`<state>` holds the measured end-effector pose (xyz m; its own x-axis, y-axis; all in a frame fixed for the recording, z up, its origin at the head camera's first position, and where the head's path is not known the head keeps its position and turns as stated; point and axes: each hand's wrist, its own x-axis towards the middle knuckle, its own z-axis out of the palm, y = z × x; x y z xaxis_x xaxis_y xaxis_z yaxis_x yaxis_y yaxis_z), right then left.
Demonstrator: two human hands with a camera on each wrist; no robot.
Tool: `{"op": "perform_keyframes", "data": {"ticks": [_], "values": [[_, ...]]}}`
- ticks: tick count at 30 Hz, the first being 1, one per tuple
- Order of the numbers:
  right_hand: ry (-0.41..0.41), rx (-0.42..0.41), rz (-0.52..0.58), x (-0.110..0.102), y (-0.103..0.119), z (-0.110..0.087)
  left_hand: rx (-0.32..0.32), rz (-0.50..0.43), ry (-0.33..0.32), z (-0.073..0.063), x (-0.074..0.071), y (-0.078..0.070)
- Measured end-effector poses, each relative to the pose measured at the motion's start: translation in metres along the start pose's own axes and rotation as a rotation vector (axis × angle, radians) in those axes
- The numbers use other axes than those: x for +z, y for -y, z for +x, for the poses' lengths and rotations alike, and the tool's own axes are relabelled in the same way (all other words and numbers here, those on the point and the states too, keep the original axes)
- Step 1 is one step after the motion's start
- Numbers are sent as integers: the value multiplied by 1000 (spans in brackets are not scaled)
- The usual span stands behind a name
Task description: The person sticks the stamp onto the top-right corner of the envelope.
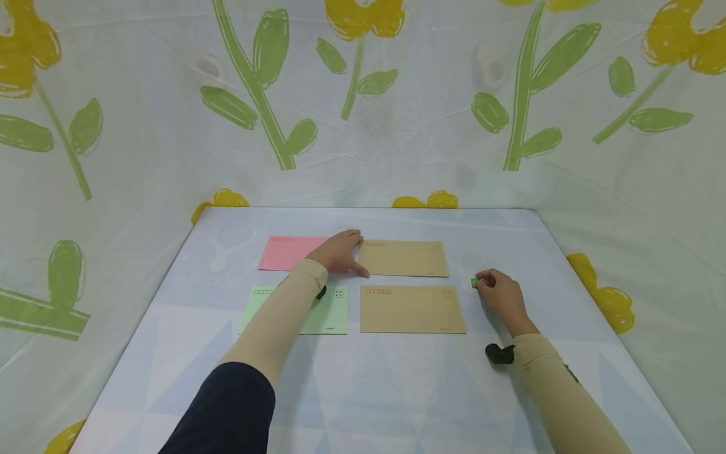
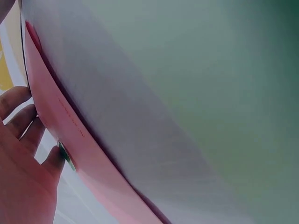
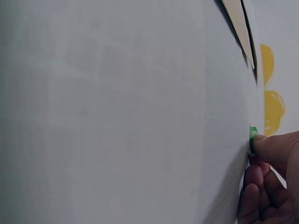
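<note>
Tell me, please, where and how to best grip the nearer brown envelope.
Probably by its right short edge, coming from the right: the nearer brown envelope lies flat on the table, with the green envelope at its left and the other brown envelope just beyond, while that edge has no neighbouring envelope. Being thin, it may need that edge lifted before pinching.

Left hand point(image 1: 338, 251) over the pink envelope point(image 1: 288, 252); right of it, two brown envelopes point(image 1: 403, 258); farther right, right hand point(image 1: 503, 299) pinching a green tag point(image 1: 474, 284).
</note>
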<state>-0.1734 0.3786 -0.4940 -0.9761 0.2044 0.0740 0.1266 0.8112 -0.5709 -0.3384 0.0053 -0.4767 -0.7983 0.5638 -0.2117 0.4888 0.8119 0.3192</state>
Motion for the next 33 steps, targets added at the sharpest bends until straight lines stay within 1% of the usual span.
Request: {"op": "perform_keyframes", "data": {"ticks": [7, 17, 25, 30, 33], "values": [[-2, 16, 4, 1, 3, 1, -14, 7, -6, -1, 0, -1], [-17, 11, 31, 3, 4, 4, 8, -3, -18, -4, -2, -2], [-17, 10, 42, 4, 7, 6, 10, 13, -20, -1, -2, 0], [-5, 40, 52, 5, 9, 8, -7, 5, -18, 0, 1, 1], [1, 54, 61, 6, 10, 10, -6, 10, -15, 2, 2, 2]]}}
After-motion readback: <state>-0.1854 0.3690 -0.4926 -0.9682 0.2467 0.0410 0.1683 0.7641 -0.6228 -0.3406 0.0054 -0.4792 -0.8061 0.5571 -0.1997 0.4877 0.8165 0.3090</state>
